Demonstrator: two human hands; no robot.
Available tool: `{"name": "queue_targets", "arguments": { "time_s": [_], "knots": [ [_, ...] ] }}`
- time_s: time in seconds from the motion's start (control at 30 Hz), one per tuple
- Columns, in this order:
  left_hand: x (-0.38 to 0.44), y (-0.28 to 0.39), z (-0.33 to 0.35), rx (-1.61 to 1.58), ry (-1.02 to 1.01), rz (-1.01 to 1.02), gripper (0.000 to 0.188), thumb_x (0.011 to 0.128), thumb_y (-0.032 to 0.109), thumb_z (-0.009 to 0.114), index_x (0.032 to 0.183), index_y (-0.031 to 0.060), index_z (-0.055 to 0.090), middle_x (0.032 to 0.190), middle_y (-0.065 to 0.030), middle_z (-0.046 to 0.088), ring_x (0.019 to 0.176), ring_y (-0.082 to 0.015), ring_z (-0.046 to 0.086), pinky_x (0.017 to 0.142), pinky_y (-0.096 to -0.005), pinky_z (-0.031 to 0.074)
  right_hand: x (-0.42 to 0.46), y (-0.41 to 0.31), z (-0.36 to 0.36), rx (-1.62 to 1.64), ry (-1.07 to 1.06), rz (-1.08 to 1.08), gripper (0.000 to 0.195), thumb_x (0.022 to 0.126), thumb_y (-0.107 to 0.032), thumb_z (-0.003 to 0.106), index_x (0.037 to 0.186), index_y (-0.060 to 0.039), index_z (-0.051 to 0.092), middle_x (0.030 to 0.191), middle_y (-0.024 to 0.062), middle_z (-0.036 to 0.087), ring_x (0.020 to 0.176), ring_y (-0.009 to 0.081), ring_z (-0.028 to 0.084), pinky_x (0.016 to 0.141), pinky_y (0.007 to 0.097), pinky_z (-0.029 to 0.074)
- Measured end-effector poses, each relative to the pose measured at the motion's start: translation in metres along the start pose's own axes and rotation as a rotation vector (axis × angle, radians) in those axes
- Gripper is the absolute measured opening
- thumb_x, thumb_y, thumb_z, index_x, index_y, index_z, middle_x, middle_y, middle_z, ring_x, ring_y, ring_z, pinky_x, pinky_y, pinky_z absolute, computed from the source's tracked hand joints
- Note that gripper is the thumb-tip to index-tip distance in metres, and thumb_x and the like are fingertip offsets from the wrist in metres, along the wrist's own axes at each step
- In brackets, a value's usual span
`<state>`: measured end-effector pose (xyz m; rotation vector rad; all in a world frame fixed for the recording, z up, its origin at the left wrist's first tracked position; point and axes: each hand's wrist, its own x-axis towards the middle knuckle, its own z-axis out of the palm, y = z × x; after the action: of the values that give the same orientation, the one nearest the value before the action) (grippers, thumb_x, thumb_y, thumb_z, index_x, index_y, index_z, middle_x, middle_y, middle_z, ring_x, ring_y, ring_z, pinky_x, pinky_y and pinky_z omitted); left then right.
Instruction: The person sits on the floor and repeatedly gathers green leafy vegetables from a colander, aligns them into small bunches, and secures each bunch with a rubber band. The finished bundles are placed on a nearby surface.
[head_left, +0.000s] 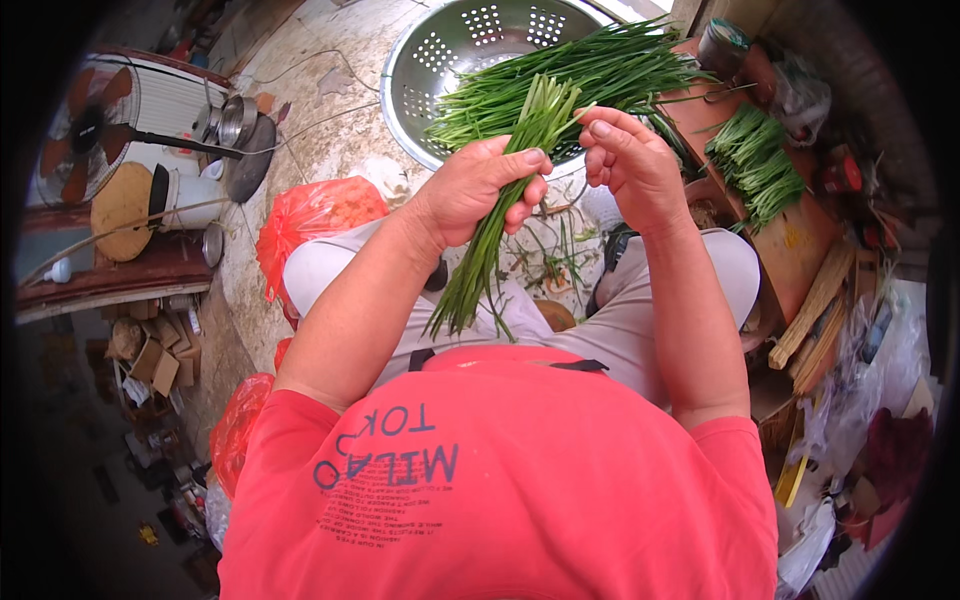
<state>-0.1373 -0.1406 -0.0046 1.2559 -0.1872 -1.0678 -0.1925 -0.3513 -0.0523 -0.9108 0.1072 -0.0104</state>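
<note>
My left hand is closed around a bundle of garlic chives, pale stem ends up and green leaf tips hanging towards my lap. Just right of the stem ends is my right hand, thumb and forefinger together at the tip of a thin pale stem; how firmly they pinch it is hard to tell. Behind both hands stands a perforated metal colander, with a large heap of chives lying in it and over its right rim.
More chives lie on a wooden board at right. Leaf scraps litter the floor between my legs. A red plastic bag sits by my left knee. Further left are a fan and a thin cable.
</note>
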Motion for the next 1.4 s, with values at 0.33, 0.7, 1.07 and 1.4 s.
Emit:
{"name": "queue_targets", "arguments": {
  "time_s": [0.33, 0.7, 1.07, 1.4],
  "knots": [
    [0.001, -0.002, 0.011, 0.231, 0.065, -0.010, 0.027, 0.097, 0.029, 0.058, 0.104, 0.0030, 0.056, 0.073, -0.0021, 0.057, 0.049, -0.0072, 0.048, 0.042, -0.0200, 0.038, -0.005, 0.007, 0.006, -0.095, 0.051, 0.035, 0.013, 0.087, -0.016, 0.070, 0.092, -0.0051, 0.065, 0.073, -0.0010, 0.061, 0.057, 0.0069, 0.056, 0.051, 0.0217, 0.045],
    [0.003, -0.005, 0.012, 0.302, 0.233, 0.019, 0.026, 0.095, 0.031, 0.061, 0.100, 0.0057, 0.057, 0.071, -0.0013, 0.059, 0.049, -0.0066, 0.051, 0.042, -0.0203, 0.040, -0.003, 0.013, -0.001, -0.407, 0.187, -0.002, 0.014, 0.084, -0.019, 0.069, 0.085, -0.0052, 0.070, 0.069, -0.0021, 0.062, 0.057, 0.0059, 0.055, 0.052, 0.0207, 0.043],
    [-0.014, -0.008, -0.026, -0.003, 0.211, -0.031, 0.022, 0.098, 0.026, 0.055, 0.102, 0.0041, 0.056, 0.073, -0.0034, 0.057, 0.049, -0.0093, 0.049, 0.042, -0.0221, 0.040, 0.000, 0.001, -0.010, -0.194, 0.375, -0.131, 0.016, 0.087, -0.017, 0.065, 0.096, -0.0043, 0.069, 0.082, -0.0005, 0.066, 0.067, 0.0082, 0.060, 0.059, 0.0217, 0.049],
    [-0.023, 0.000, -0.067, -0.391, 0.010, 0.165, 0.031, 0.102, 0.032, 0.045, 0.105, 0.0043, 0.057, 0.079, -0.0044, 0.059, 0.059, -0.0149, 0.053, 0.053, -0.0284, 0.043, -0.011, 0.030, -0.002, -1.154, -0.121, 0.166, 0.022, 0.083, -0.024, 0.075, 0.088, -0.0037, 0.068, 0.069, -0.0024, 0.061, 0.062, 0.0071, 0.055, 0.055, 0.0226, 0.042]
  ]
}}
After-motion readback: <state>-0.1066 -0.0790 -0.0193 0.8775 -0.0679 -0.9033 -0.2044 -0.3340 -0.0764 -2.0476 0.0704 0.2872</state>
